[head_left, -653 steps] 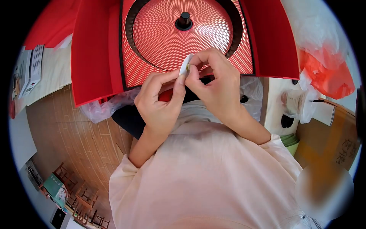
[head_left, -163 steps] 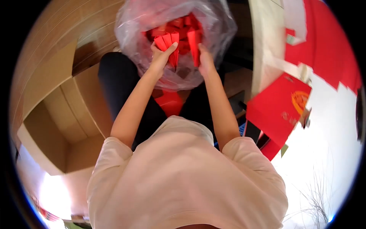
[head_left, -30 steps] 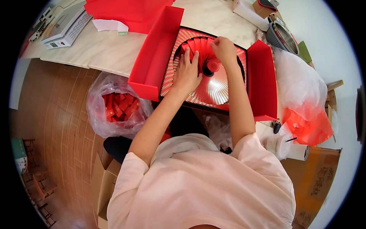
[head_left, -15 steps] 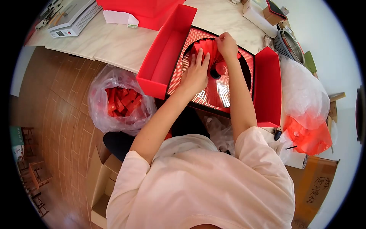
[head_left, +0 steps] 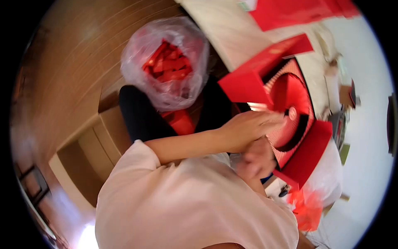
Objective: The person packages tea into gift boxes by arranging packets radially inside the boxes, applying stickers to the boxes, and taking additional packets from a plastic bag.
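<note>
My left hand (head_left: 251, 128) reaches over the near edge of an opened red box (head_left: 309, 153), its fingers stretched out and nothing visible in them. Just below it is my right hand (head_left: 256, 159), smeared by motion, so its fingers are unclear. Inside the box lies a patterned panel with a round black opening or disc (head_left: 295, 139), partly covered by a red fanned piece (head_left: 286, 89) with a round centre (head_left: 292, 113). Red side walls stand on both sides of the panel. My left forearm crosses in front of my body.
A clear plastic bag (head_left: 132, 62) holds several red pieces (head_left: 170, 64). An open cardboard box (head_left: 93, 151) stands on the wooden floor at left. Another red item (head_left: 298, 12) rests on the pale table. White and orange-red plastic bags (head_left: 306, 211) lie at lower right.
The view has turned and tilted toward the floor. Both hands have come off the red folds toward my body, and the folds now lie fanned out on the panel.
</note>
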{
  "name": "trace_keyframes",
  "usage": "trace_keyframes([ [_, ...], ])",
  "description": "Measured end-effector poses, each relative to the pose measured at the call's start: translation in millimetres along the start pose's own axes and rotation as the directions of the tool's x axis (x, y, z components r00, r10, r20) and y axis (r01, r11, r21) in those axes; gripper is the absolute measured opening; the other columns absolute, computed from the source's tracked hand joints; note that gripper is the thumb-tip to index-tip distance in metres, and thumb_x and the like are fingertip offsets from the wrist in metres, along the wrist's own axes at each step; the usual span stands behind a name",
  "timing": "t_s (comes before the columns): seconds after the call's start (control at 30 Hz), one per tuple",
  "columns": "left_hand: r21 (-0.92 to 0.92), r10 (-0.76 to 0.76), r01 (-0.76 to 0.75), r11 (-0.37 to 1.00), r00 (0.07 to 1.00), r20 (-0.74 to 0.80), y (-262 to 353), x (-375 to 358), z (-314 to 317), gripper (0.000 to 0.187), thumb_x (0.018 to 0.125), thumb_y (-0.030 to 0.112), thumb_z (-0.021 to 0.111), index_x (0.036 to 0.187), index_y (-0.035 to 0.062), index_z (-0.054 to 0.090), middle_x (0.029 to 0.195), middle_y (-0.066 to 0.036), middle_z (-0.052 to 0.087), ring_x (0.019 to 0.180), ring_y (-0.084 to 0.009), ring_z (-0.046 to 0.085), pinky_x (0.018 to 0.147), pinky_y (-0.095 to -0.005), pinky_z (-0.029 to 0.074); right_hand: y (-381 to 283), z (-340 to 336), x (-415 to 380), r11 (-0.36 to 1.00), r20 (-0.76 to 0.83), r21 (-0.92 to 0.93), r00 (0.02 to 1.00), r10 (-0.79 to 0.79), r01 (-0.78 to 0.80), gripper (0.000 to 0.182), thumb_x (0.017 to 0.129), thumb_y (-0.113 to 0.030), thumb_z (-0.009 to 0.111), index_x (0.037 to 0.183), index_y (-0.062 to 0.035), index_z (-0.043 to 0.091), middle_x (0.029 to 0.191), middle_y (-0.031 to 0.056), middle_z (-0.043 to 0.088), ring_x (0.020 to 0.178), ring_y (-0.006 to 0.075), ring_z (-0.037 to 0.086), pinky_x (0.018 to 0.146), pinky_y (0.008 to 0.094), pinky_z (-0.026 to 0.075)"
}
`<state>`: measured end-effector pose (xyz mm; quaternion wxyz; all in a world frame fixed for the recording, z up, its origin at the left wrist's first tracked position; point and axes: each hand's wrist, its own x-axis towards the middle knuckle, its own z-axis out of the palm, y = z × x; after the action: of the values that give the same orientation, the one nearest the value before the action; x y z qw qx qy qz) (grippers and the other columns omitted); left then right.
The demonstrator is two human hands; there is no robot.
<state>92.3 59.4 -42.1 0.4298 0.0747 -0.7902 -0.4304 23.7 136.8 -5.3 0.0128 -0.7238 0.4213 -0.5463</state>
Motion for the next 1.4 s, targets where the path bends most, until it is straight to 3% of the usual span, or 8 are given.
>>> trace_keyframes([
  [0.37, -0.279, -0.647, 0.777, 0.565, 0.206, -0.734, -129, -224, -126, 0.028, 0.089, -0.004, 0.048, 0.114, 0.0016, 0.058, 0.102, -0.01, 0.062, 0.095, -0.0168, 0.06, 0.083, -0.026, 0.046, 272, 336, -153, 0.569, 0.429, -0.045, 0.498, 0.753, -0.821, 0.015, 0.091, -0.013, 0.054, 0.102, -0.0035, 0.055, 0.081, 0.0058, 0.059, 0.069, 0.0142, 0.057, 0.064, 0.0264, 0.047],
  [0.43, -0.44, -0.712, 0.727, 0.527, 0.094, -0.696, -142, -235, -135, 0.027, 0.09, -0.002, 0.047, 0.115, 0.0015, 0.057, 0.104, -0.009, 0.062, 0.096, -0.0153, 0.059, 0.084, -0.0259, 0.046, 287, 369, -114, -0.139, 0.502, -0.194, -0.22, 0.836, -0.971, 0.022, 0.089, -0.02, 0.059, 0.104, -0.0045, 0.056, 0.085, 0.0074, 0.061, 0.074, 0.0187, 0.06, 0.068, 0.0298, 0.05],
  [0.57, -0.642, -0.768, 0.539, 0.545, 0.014, -0.64, -189, -244, -150, 0.025, 0.09, -0.001, 0.048, 0.113, 0.0008, 0.058, 0.1, -0.01, 0.065, 0.088, -0.0139, 0.062, 0.078, -0.0248, 0.048, 317, 426, -120, -0.509, 0.36, -0.251, -0.568, 0.74, -0.823, 0.026, 0.088, -0.025, 0.062, 0.104, -0.0055, 0.056, 0.087, 0.0073, 0.061, 0.076, 0.0201, 0.06, 0.069, 0.0326, 0.051],
  [0.73, -0.738, -0.852, 0.474, 0.48, 0.052, -0.521, -245, -249, -152, 0.039, 0.092, 0.006, 0.05, 0.13, -0.0001, 0.043, 0.122, -0.013, 0.055, 0.106, -0.0174, 0.056, 0.091, -0.0273, 0.044, 329, 436, -153, -0.297, 0.415, -0.134, -0.325, 0.849, -0.946, 0.021, 0.085, -0.022, 0.064, 0.09, -0.0024, 0.062, 0.074, 0.0071, 0.065, 0.066, 0.0183, 0.061, 0.057, 0.0304, 0.048],
  [0.8, -0.794, -0.862, 0.442, 0.418, -0.081, -0.5, -268, -251, -152, 0.044, 0.09, 0.01, 0.054, 0.131, -0.0013, 0.042, 0.124, -0.016, 0.055, 0.109, -0.0198, 0.055, 0.093, -0.029, 0.043, 318, 417, -175, 0.501, 0.29, -0.343, 0.417, 0.861, -0.795, 0.013, 0.08, -0.012, 0.062, 0.084, -0.0007, 0.058, 0.067, 0.0099, 0.06, 0.062, 0.0224, 0.057, 0.058, 0.0339, 0.046],
  [1.13, -0.987, -0.948, 0.104, 0.123, -0.282, -0.148, -257, -235, -145, 0.09, 0.078, 0.031, 0.075, 0.138, 0.0056, 0.014, 0.111, -0.013, 0.052, 0.097, -0.0181, 0.056, 0.081, -0.03, 0.046, 191, 320, -116, 0.913, 0.683, 0.119, 0.7, 0.211, -0.391, 0.01, 0.083, -0.01, 0.055, 0.083, -0.0004, 0.055, 0.083, 0.0159, 0.056, 0.082, 0.0342, 0.056, 0.074, 0.0408, 0.045],
  [1.27, -0.958, -0.874, 0.143, 0.25, -0.391, -0.286, -259, -242, -145, 0.084, 0.078, 0.028, 0.073, 0.136, 0.0078, 0.016, 0.1, -0.007, 0.052, 0.078, -0.0135, 0.055, 0.065, -0.0276, 0.047, 258, 394, -122, 0.8, 0.508, -0.249, 0.631, 0.587, -0.545, 0.024, 0.081, -0.012, 0.056, 0.102, -0.0016, 0.057, 0.091, 0.0181, 0.059, 0.091, 0.0373, 0.056, 0.083, 0.0421, 0.044],
  [1.4, -0.954, -0.863, 0.196, 0.225, -0.415, -0.289, -257, -248, -148, 0.081, 0.079, 0.024, 0.07, 0.138, 0.0099, 0.016, 0.095, -0.005, 0.052, 0.074, -0.0125, 0.053, 0.062, -0.0275, 0.046, 301, 476, -98, 0.905, 0.752, -0.424, 0.575, 0.322, 0.048, 0.046, 0.08, -0.029, 0.065, 0.117, -0.0047, 0.057, 0.113, 0.0199, 0.059, 0.102, 0.0398, 0.055, 0.091, 0.0492, 0.042],
])
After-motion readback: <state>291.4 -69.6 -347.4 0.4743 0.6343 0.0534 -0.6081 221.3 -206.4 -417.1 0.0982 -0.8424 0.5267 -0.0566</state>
